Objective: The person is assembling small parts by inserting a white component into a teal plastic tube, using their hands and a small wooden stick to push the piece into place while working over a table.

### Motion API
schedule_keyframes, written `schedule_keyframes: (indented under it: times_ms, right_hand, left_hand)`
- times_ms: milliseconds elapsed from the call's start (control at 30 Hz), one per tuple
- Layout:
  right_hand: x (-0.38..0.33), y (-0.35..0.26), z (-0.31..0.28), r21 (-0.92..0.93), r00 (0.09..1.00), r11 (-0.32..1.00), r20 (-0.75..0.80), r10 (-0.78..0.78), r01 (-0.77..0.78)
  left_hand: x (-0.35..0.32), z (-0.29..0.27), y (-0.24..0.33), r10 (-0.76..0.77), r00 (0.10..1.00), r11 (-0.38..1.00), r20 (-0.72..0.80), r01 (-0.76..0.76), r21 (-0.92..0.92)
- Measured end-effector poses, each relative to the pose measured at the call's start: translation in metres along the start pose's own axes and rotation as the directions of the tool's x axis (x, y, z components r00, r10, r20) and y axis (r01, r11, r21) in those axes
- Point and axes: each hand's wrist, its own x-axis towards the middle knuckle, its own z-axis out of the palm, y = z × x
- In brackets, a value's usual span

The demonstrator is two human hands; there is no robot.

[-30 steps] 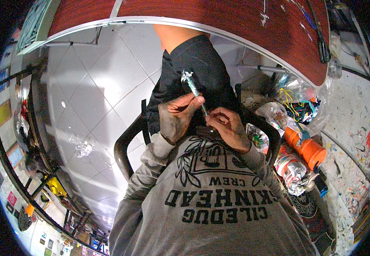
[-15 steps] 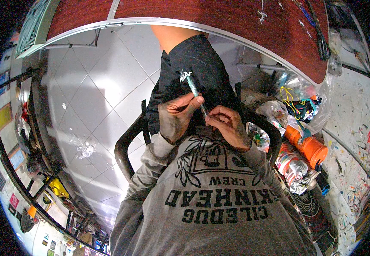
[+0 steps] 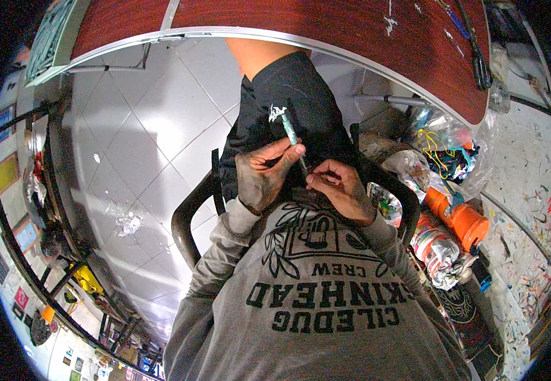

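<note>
While both hands work close together above the lap, one thin pale-green stick with a tuft of white material at its upper end (image 3: 290,131) stands tilted between them, its tuft leaning toward the red-brown table edge (image 3: 326,32). The left hand (image 3: 264,179), dark with grime, is curled with thumb and fingers pinched shut on the middle of the stick. The right hand (image 3: 342,190) sits just beside it, fingers bent and closed on the stick's lower end; how much of it lies inside the fist is hidden. Both grey sleeves (image 3: 224,254) rise from the lower edge, elbows bent. Under the hands lies one black-clothed thigh (image 3: 294,95), and one black chair armrest (image 3: 190,209) curves on either side. To the right, near the table's corner, sit one clear plastic bag of coloured scraps (image 3: 444,149) and one orange cylindrical container (image 3: 463,219), well apart from the hands. White floor tiles (image 3: 142,140) spread to the left.
</note>
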Motion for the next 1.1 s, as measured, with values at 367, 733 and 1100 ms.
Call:
schedule_keyframes:
  times_ms: [367,733,1100]
  right_hand:
    - [0.0,-0.0001,-0.0003,-0.037,1.0,0.999,-0.023,0.007,-0.008]
    - [-0.0007,0.0037,0.0004,-0.022,0.999,0.999,-0.024,-0.036,0.036]
    - [-0.0032,-0.0036,0.0047,-0.016,0.991,0.993,-0.061,-0.117,0.116]
  left_hand:
    - [0.0007,0.0005,-0.0013,0.05,0.999,0.999,-0.01,-0.05,-0.002]
    - [0.002,0.0009,-0.0026,0.012,1.0,0.997,-0.004,-0.012,-0.076]
    - [0.002,0.0004,-0.006,-0.001,1.0,0.998,0.0,0.001,-0.056]
